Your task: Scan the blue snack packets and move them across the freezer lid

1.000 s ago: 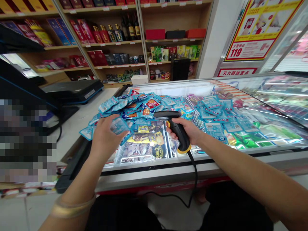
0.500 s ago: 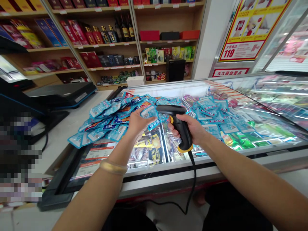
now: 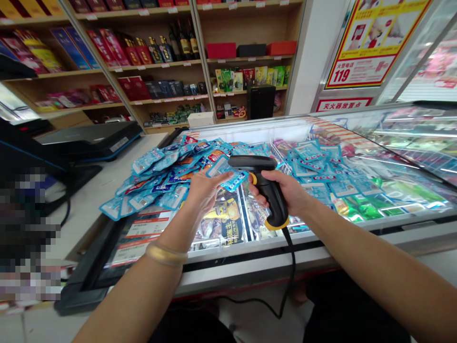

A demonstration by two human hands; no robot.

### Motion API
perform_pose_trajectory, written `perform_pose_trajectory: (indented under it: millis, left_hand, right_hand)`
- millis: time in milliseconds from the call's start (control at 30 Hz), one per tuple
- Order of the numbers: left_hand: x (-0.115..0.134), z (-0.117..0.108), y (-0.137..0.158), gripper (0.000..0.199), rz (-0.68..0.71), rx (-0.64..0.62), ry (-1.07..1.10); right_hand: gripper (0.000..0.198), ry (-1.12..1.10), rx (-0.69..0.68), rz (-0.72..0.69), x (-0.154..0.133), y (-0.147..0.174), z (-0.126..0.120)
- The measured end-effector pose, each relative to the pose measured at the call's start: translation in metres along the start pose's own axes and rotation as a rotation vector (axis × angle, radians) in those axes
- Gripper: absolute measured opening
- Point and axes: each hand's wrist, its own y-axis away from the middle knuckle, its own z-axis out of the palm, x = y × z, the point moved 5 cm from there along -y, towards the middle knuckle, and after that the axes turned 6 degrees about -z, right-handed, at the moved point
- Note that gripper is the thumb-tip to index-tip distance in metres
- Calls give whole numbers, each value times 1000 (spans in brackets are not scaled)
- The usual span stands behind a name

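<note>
A light-blue snack packet is pinched between the thumb and fingers of my left hand. My right hand wraps round the handle of a black and yellow barcode scanner, its head pointing left over the packet's right part. From the scanner's base a black cable hangs down past the freezer's front edge. A heap of blue packets lies left of my left hand on the glass top. Another pile of similar packets sits beyond my right hand.
Below my hands the chest freezer holds bagged goods in wire baskets. On the left counter stand a flat black device and a dark screen-like device. Shelves with boxes and bottles line the back wall, beside a fire-safety poster.
My left hand has shifted slightly, turning the packet so it tilts and reaches further under the scanner head. The scanner's handle base has moved slightly right and down, the cable swinging with it.
</note>
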Motion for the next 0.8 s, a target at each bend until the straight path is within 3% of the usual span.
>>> perform_pose_trajectory:
  millis: [100, 267, 433, 500, 600, 700, 800]
  left_hand:
    - [-8, 1, -2, 51, -81, -88, 84]
    - [-13, 5, -5, 22, -210, -165, 224]
    - [-11, 13, 7, 26, -332, -305, 205]
    - [-12, 13, 10, 32, -268, -324, 107]
    - [-10, 8, 5, 41, -19, -217, -143]
    - [-4, 4, 2, 28, 225, -73, -443]
    - [5, 4, 4, 16, 351, 2, -644]
  right_hand:
    - [23, -5, 3, -10, -1, 0, 0]
    - [22, -1, 16, -13, 0, -1, -1]
    - [25, 0, 38, -9, 1, -3, -3]
    - [22, -4, 46, -7, 1, -3, -4]
    - [20, -6, 44, -8, 0, -2, -3]
    - [21, 9, 28, -10, -1, -2, -2]
    - [24, 18, 30, -9, 0, -2, -2]
